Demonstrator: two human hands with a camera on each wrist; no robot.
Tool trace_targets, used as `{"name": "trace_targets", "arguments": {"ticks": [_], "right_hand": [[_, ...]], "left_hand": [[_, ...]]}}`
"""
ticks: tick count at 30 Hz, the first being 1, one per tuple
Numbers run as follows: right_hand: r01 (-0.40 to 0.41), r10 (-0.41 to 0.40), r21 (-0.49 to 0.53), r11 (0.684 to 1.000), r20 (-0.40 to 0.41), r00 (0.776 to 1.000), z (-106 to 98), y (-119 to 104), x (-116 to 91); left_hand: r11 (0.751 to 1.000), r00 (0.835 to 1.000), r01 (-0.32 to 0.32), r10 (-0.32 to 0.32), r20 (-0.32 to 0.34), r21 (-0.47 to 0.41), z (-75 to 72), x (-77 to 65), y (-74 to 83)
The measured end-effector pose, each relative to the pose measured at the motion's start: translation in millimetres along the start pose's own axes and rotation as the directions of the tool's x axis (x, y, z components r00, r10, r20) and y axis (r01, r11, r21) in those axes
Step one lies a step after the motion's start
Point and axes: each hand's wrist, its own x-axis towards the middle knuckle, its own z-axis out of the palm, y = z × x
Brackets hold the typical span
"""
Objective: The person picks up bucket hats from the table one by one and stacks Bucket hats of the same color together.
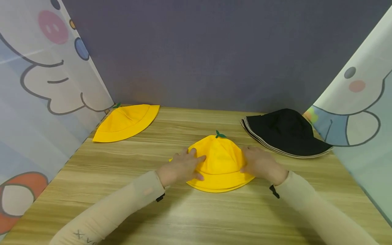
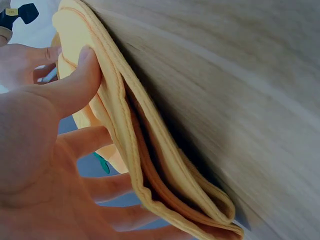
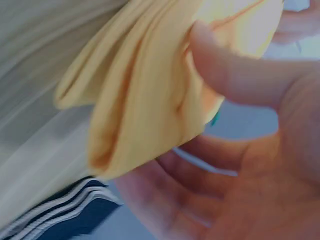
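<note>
A yellow bucket hat (image 1: 222, 160) with a green sprout on top sits crown up at the middle of the table. Several fabric layers show along its brim (image 2: 117, 100) in the left wrist view. My left hand (image 1: 180, 166) rests on the hat's left side, fingers spread, thumb on the brim. On the opposite side my right hand (image 1: 261, 163) holds the hat, its thumb (image 3: 225, 70) in front and its fingers behind the fabric. The right fingertips are partly hidden, and the right wrist view is blurred.
Another yellow hat (image 1: 127, 122) with a green sprout lies at the back left. At the back right are stacked black hats (image 1: 284, 132) with pale brim edges. A dark grey panel (image 1: 214, 54) stands behind the wooden table (image 1: 183, 217), with cartoon-printed sheets at both sides.
</note>
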Motion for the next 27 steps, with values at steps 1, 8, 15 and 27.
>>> {"name": "trace_targets", "arguments": {"ticks": [1,8,15,27], "right_hand": [[0.001,-0.003,-0.035,0.999,-0.043,0.999,0.5,-4.2,-2.7],[0.083,-0.102,-0.148,0.986,-0.124,0.987,3.5,-30.8,-13.4],[0.127,-0.119,-0.074,0.989,0.106,0.987,1.1,-39.8,-8.9],[0.169,-0.151,-0.136,0.976,0.135,0.979,5.5,-39.7,6.5]], "left_hand": [[1.000,1.000,0.004,-0.004,0.006,0.001,-0.2,0.0,0.6],[1.000,0.999,0.019,-0.019,0.034,0.001,-1.5,0.9,2.8],[1.000,0.999,0.016,-0.016,0.034,0.003,0.8,0.1,0.7],[0.997,1.000,-0.008,0.008,0.000,-0.081,2.9,-3.0,-9.9]]}}
